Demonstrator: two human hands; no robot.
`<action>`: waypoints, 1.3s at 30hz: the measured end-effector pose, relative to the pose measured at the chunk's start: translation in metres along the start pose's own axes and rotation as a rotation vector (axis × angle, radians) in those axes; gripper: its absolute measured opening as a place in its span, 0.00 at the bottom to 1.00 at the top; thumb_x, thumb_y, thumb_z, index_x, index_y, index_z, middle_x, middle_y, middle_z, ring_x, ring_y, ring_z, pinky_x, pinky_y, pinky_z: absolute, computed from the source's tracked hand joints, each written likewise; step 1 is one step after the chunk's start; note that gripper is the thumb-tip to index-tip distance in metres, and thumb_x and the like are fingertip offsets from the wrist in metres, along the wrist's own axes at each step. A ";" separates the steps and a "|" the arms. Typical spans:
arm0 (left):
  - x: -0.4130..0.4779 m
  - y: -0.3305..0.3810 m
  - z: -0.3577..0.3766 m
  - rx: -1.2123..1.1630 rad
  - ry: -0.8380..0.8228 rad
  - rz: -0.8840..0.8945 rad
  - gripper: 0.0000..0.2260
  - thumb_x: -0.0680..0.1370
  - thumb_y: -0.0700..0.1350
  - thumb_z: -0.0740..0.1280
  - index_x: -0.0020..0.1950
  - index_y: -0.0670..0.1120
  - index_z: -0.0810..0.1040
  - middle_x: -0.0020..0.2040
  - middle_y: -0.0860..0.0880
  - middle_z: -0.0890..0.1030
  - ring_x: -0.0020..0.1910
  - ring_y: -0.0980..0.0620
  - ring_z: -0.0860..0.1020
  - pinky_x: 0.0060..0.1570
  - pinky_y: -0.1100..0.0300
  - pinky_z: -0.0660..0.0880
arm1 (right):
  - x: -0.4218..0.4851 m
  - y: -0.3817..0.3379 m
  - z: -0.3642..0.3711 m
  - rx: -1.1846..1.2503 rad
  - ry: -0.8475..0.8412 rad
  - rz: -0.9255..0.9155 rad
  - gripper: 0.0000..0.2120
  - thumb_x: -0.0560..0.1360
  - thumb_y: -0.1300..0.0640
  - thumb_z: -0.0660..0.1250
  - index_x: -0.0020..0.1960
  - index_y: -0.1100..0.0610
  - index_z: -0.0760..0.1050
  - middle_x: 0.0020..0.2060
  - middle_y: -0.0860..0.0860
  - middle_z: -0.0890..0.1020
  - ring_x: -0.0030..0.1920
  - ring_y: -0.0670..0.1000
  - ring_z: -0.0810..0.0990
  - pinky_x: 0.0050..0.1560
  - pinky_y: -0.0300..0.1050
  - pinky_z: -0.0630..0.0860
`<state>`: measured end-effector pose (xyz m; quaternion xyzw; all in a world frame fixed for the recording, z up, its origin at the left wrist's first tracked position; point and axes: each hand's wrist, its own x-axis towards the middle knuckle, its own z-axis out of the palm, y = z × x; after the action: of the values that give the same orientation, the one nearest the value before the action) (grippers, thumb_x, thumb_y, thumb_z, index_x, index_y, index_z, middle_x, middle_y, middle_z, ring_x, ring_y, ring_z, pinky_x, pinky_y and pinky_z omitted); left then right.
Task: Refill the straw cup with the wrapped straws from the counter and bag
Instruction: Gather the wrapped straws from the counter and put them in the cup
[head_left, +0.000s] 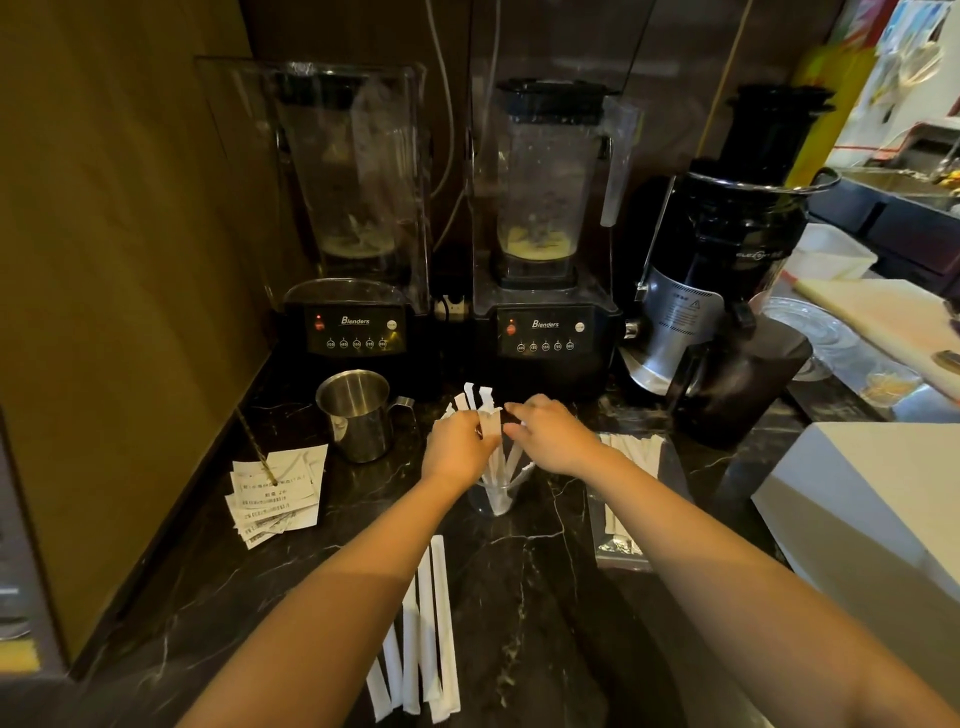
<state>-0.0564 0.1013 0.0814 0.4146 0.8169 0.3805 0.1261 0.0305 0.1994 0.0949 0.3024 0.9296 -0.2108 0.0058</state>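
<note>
The left hand (457, 441) is pinching the tops of the wrapped straws (491, 425) standing in the straw cup (485, 503) at mid-counter. The right hand (553, 436) is touching them; its grip cannot be determined. Keep the bundle gathered and vertical, because the light cup is probably prone to tipping.

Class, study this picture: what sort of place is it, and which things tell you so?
Probably a café or juice-bar drinks counter. Two black blenders with clear covers stand beside a black-and-silver juicer, and a clear plastic cup of white paper-wrapped straws sits on the dark marble counter.
</note>
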 end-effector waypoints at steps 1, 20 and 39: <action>-0.002 -0.001 -0.002 0.002 0.034 0.000 0.09 0.75 0.43 0.64 0.49 0.38 0.78 0.40 0.39 0.82 0.40 0.45 0.80 0.42 0.54 0.75 | 0.001 0.002 -0.001 -0.013 -0.017 0.031 0.24 0.79 0.49 0.51 0.72 0.56 0.57 0.71 0.59 0.62 0.70 0.60 0.59 0.67 0.54 0.61; -0.033 -0.050 -0.081 0.196 0.170 -0.163 0.20 0.72 0.51 0.66 0.61 0.45 0.68 0.58 0.41 0.76 0.53 0.42 0.76 0.47 0.51 0.74 | -0.044 -0.091 -0.013 0.170 0.177 -0.256 0.31 0.73 0.44 0.61 0.72 0.53 0.56 0.70 0.56 0.64 0.69 0.57 0.62 0.64 0.52 0.65; -0.079 -0.098 -0.040 0.207 -0.244 -0.745 0.33 0.70 0.58 0.66 0.67 0.41 0.58 0.57 0.40 0.77 0.41 0.45 0.80 0.28 0.57 0.76 | -0.062 -0.083 0.137 0.003 -0.335 0.159 0.38 0.68 0.35 0.63 0.65 0.63 0.66 0.65 0.59 0.70 0.65 0.59 0.68 0.56 0.50 0.71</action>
<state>-0.0844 -0.0164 0.0289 0.1429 0.9243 0.1726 0.3091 0.0182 0.0495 0.0109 0.3356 0.8885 -0.2583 0.1767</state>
